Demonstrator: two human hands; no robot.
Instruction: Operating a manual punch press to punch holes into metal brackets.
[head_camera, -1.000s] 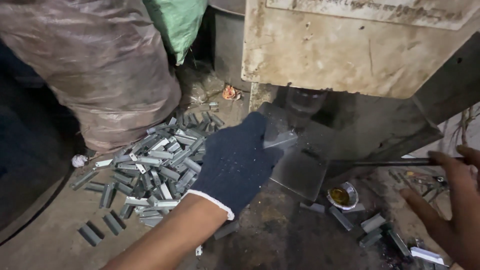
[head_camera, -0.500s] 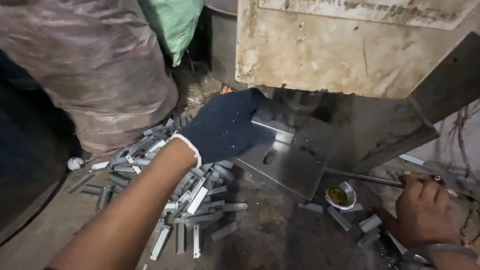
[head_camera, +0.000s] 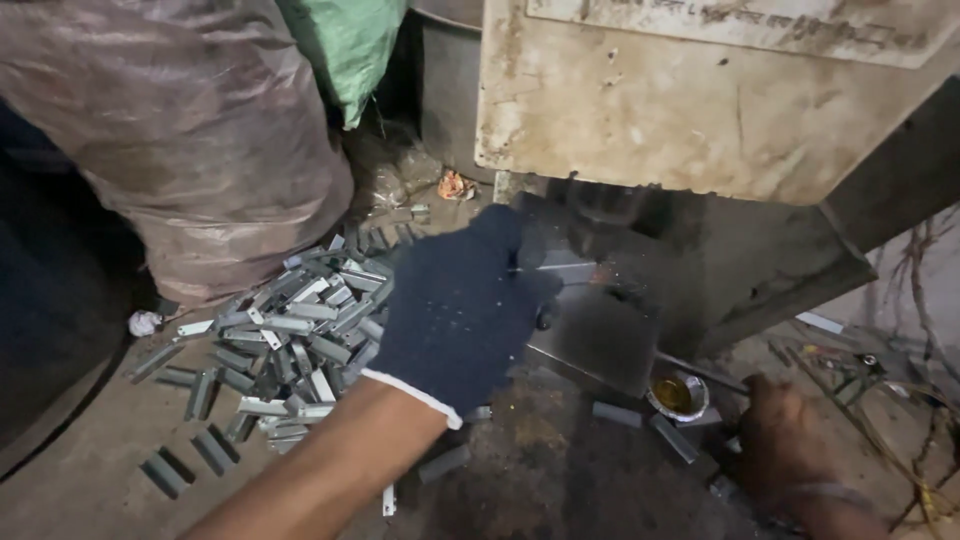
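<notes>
Our left hand (head_camera: 455, 320), in a dark glove, holds a small metal piece (head_camera: 560, 268) on the steel plate (head_camera: 595, 335) under the press (head_camera: 700, 90); fingers curled round it. Right hand (head_camera: 790, 440) rests low on the bench, grip can't tell. Risk: fingers v. close to the die; piece could slip & pinch.

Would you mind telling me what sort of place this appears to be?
Probably a small metal-stamping workshop: a worn press machine, a heap of small grey metal pieces on the grimy floor, and a gloved left hand at the press plate.
</notes>
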